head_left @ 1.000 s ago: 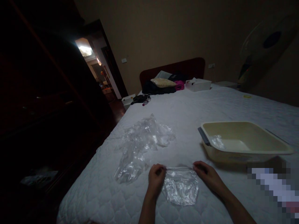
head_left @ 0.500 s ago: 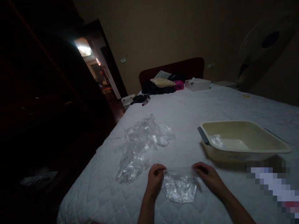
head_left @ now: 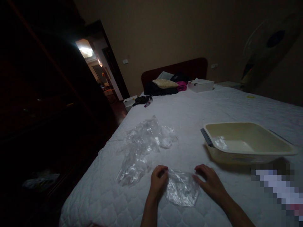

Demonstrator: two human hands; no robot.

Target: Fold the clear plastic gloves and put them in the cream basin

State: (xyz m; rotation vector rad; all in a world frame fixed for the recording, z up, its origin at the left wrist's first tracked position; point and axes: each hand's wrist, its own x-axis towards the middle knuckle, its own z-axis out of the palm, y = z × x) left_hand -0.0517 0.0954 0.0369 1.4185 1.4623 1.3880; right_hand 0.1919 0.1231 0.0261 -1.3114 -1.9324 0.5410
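A small clear plastic bag (head_left: 181,188) lies spread on the white quilted bed, between my two hands. My left hand (head_left: 159,178) pinches its upper left corner between thumb and fingers. At the bag's right side, my right hand (head_left: 209,179) has thumb and fingertips apart, with the thumb close to the bag's edge. Just beyond my left hand, a loose heap of crumpled clear plastic bags (head_left: 146,138) rests on the bed. To the right stands a cream plastic basin (head_left: 239,157) with grey handles and a bit of clear plastic (head_left: 221,143) inside.
The bed (head_left: 106,186) ends in a dark drop on the left. At its head lie a cream pillow (head_left: 165,83), dark clothes and a white box (head_left: 201,85). A fan (head_left: 274,39) stands at the far right. A blurred-out patch covers the lower right.
The top edge of the bag has come away from my right hand, whose fingers have parted. My left hand keeps its corner, and the bag lies flatter.
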